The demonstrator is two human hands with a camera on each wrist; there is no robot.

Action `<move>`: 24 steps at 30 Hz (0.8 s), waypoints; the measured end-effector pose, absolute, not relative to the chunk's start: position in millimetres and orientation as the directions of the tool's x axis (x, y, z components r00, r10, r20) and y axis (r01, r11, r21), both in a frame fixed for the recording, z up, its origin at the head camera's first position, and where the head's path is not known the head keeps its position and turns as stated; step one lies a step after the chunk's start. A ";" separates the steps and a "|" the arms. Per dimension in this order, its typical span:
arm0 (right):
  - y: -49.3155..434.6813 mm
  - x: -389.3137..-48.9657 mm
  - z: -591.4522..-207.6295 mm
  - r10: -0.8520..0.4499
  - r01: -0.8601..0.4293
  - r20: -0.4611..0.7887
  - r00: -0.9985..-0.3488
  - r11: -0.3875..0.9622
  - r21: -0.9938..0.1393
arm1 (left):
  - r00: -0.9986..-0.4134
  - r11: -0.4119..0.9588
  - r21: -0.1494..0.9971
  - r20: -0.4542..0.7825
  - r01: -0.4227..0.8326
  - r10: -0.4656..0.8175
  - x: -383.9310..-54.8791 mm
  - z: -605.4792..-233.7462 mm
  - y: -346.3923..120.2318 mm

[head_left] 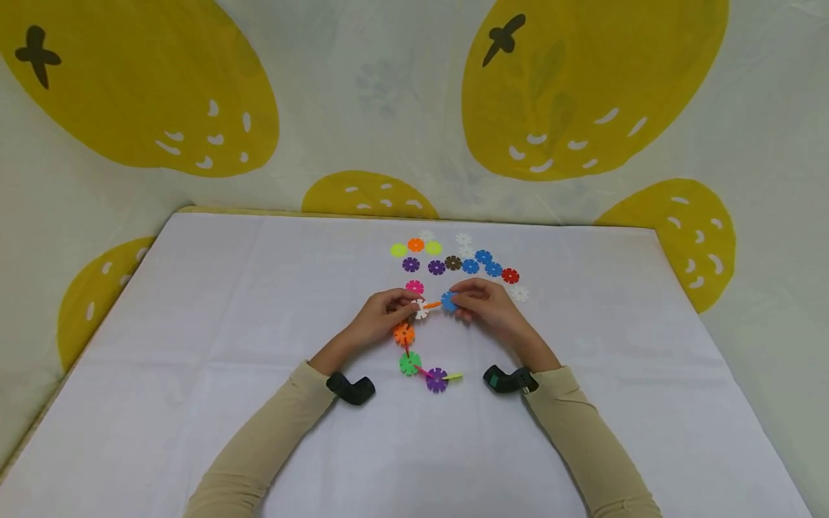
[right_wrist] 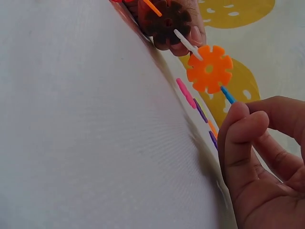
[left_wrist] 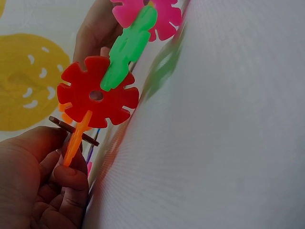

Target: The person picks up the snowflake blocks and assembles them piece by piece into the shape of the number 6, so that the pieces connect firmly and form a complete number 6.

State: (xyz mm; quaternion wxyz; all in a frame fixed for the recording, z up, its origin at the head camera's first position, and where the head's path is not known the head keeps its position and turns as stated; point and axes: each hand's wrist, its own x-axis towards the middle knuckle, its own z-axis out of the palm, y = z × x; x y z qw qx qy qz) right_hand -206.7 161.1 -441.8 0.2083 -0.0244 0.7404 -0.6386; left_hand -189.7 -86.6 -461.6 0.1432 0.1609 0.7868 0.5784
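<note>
A chain of slotted plastic snowflake discs runs between my hands and curves toward me. My left hand [head_left: 386, 311] holds the chain by its brown disc [right_wrist: 167, 22]; a white disc [head_left: 422, 309] is right at the fingertips. My right hand [head_left: 484, 302] pinches a blue disc [head_left: 448, 301] between thumb and fingers. That blue disc is slotted into an orange disc [right_wrist: 209, 69], which joins the white one. Below my left hand hang a red disc [left_wrist: 97, 93], a green disc [head_left: 410, 363], a purple disc [head_left: 437, 380] and a yellow-green disc [head_left: 453, 377].
Loose discs lie beyond my hands on the white-covered table [head_left: 259, 302]: a pink disc [head_left: 414, 287], a red disc [head_left: 510, 275], a dark brown disc [head_left: 452, 262], and several yellow-green, purple, blue and white ones. A patterned curtain [head_left: 388, 108] hangs behind the table.
</note>
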 end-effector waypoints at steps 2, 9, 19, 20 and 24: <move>160.1 -206.1 -441.8 -0.302 0.230 -0.274 -0.913 0.173 -0.958 | -0.907 0.277 0.957 -0.037 0.090 0.421 -189.9 -461.7 -86.6; 157.6 -206.2 -445.2 -0.290 0.245 -0.264 -0.920 0.098 -0.964 | -0.905 0.282 0.955 -0.037 0.093 0.425 -189.8 -462.6 -86.7; 154.1 -205.2 -444.9 -0.315 0.277 -0.286 -0.905 0.074 -0.958 | -0.911 0.296 0.948 -0.018 0.115 0.412 -190.4 -462.3 -85.9; 153.7 -205.1 -445.4 -0.315 0.278 -0.286 -0.905 0.072 -0.958 | -0.912 0.298 0.947 -0.017 0.117 0.411 -190.3 -462.1 -86.1; 152.9 -204.3 -446.1 -0.316 0.274 -0.277 -0.907 0.054 -0.960 | -0.911 0.315 0.941 -0.019 0.123 0.412 -189.6 -461.6 -86.9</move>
